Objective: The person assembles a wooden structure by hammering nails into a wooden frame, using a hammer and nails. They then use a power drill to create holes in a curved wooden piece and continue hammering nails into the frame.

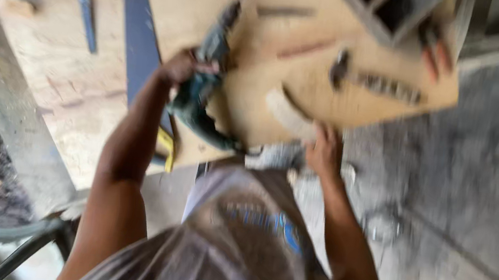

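Note:
The view is blurred by motion. My left hand (pixel 180 68) is closed around a dark green power tool (pixel 200 98), which rests over the near left corner of a light wooden board (pixel 277 28). At the board's near edge my right hand (pixel 325 153) lies beside a pale curved piece (pixel 288 116). The blur hides whether that hand grips the board or the piece. My grey shirt fills the bottom of the view.
A plywood bench top (pixel 48 62) lies to the left, with a long dark blue strip (pixel 140 42) and a blue-handled tool (pixel 86 16) on it. On the board's far side sit a grey box frame (pixel 395 11) and a red-handled tool (pixel 434 52). To the right is concrete floor (pixel 491 159).

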